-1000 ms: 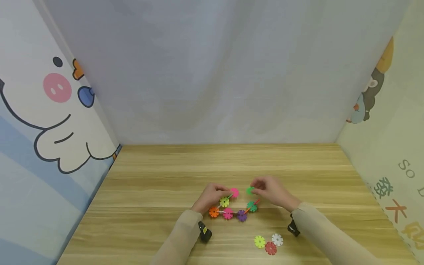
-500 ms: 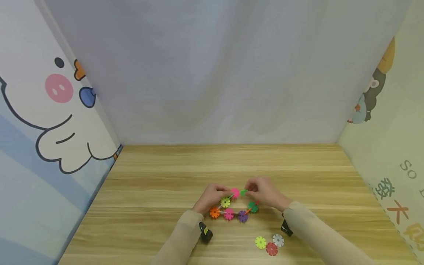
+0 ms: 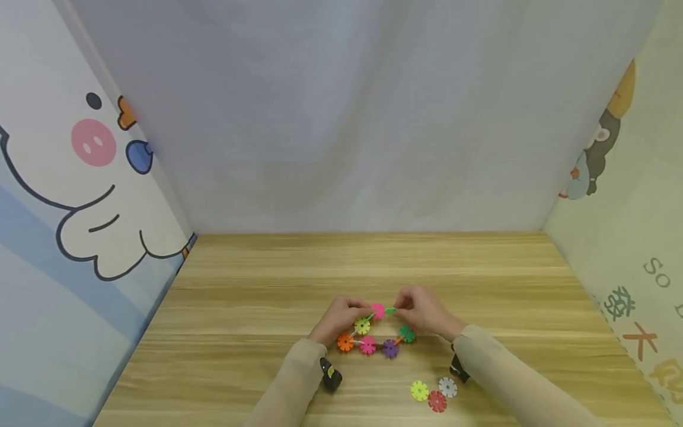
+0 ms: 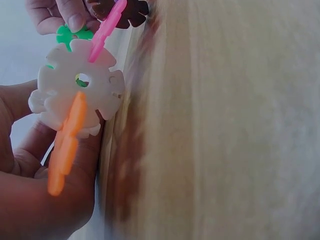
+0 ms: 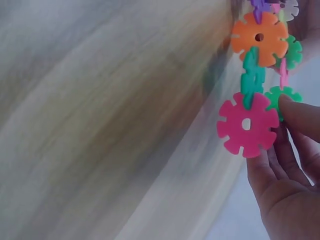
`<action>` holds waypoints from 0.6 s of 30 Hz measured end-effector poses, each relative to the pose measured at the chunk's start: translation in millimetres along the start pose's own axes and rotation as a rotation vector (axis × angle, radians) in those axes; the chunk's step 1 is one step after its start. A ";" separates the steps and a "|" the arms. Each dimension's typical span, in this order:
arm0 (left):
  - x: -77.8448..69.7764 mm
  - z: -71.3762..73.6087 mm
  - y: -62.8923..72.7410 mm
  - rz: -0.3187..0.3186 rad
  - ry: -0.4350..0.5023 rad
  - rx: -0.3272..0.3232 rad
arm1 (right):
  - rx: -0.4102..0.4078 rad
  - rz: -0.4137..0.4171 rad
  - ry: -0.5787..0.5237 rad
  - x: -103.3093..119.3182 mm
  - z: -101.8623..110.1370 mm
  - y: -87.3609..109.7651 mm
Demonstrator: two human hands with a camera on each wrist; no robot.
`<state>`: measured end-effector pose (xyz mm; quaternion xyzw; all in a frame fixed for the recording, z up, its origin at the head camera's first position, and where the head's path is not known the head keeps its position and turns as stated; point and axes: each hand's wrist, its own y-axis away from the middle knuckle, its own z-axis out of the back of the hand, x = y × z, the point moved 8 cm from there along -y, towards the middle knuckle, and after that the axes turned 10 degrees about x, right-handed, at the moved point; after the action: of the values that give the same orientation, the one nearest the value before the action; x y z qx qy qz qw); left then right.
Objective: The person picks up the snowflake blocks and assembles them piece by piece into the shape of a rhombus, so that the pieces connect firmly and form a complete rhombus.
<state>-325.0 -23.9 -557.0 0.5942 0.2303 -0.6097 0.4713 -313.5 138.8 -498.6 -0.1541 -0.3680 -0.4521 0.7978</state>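
Note:
Notched interlocking plastic discs are slotted together in a chain curving between the hands. It includes an orange disc (image 3: pixel 345 341), a yellow disc (image 3: pixel 362 325) and a purple disc (image 3: pixel 391 349). My left hand (image 3: pixel 341 317) pinches the chain beside a pink disc (image 3: pixel 378 311) at its far side; a white disc (image 4: pixel 80 82) partly hides those fingers in the left wrist view. Between thumb and fingers, my right hand (image 3: pixel 424 308) pinches a bright green disc (image 5: pixel 282 102), its edge right at the pink disc. A deeper pink disc (image 5: pixel 247 125) at the chain's other end is close beside the right fingers.
Three loose discs lie on the wooden table (image 3: pixel 240 356) near its front: a yellow one (image 3: pixel 419 391), a red one (image 3: pixel 437 401) and a white one (image 3: pixel 447 387). A pale curtain (image 3: pixel 341 118) stands behind the table, with printed panels on both sides.
My right hand has moved left with the bright green disc, bringing it from a gap away up to the pink disc. The left hand and the loose discs stay in place.

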 end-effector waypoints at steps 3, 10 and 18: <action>-0.2 -0.1 0.0 -0.005 0.000 0.001 | -0.001 -0.006 -0.012 0.2 0.7 0.9; 2.2 -0.8 -2.3 -0.003 0.007 0.009 | -0.018 -0.030 -0.010 -0.1 2.3 0.1; 1.6 -0.3 -1.9 -0.014 0.007 0.003 | -0.011 -0.059 -0.002 -3.1 1.6 -2.3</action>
<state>-326.2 -23.3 -559.1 0.5955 0.2350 -0.6113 0.4652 -317.1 140.4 -500.0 -0.1480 -0.3706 -0.4772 0.7830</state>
